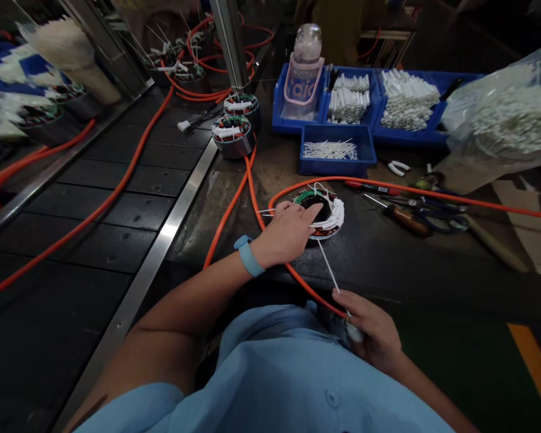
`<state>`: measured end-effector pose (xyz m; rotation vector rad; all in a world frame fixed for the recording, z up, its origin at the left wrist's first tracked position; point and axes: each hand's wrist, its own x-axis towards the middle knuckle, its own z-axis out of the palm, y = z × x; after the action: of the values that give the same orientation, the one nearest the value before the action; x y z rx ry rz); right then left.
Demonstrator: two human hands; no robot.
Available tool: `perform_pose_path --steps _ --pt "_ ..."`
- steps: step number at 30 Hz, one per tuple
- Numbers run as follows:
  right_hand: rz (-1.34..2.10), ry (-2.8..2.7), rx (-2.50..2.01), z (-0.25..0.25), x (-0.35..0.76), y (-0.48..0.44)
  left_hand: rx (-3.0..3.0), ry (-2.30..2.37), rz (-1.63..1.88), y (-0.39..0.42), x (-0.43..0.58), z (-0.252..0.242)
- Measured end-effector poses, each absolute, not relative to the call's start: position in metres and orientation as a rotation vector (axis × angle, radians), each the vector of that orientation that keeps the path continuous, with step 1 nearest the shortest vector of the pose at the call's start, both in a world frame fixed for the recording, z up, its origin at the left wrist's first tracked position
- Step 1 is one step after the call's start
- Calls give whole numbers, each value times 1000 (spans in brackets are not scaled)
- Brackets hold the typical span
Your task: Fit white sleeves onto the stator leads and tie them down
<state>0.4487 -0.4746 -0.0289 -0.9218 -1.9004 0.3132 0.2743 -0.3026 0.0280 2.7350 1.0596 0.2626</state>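
A dark workbench (388,258) fills the right half of the view, and a black conveyor belt (94,198) with a steel edge rail runs along its left side. At the far edge of the bench sit four blue bins (331,157): one holds a clear water bottle (305,66), two hold stacks of white tubes, and the small front one holds thin white ties. To the right lies one large clear bag (505,126) full of white sticks.

Three round wound motor coils are clear on the bench: two (233,135) stand one behind the other near the rail, and the third coil (324,210) lies in front of the person. More coils sit farther back, too dim to count. Orange cables (234,198) trail from the coils across bench and belt.

The left hand (288,231), with a blue wristband (249,255), rests on the near coil, fingers curled and pressed against its left rim. The right hand (372,331) is close to the body, its fingers closed around the lower end of one white tie (328,264) that stretches taut up to the coil. Beside the coil lie scissors (437,219) and a wooden-handled tool (403,218).
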Motion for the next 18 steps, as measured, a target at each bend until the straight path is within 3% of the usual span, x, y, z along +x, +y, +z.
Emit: perform_pose_path --steps 5,8,14,18 --pt "280 -1947 -914 -44 443 -450 2726 1065 299 -303 276 27" --pt "306 -1866 -1047 -48 434 -415 2553 1059 533 -303 276 23" --pt "877 -1239 -1129 -29 423 -378 2460 839 1013 -304 270 3" --pt "942 -1247 -1092 -28 426 -388 2536 795 1103 -306 270 -4"
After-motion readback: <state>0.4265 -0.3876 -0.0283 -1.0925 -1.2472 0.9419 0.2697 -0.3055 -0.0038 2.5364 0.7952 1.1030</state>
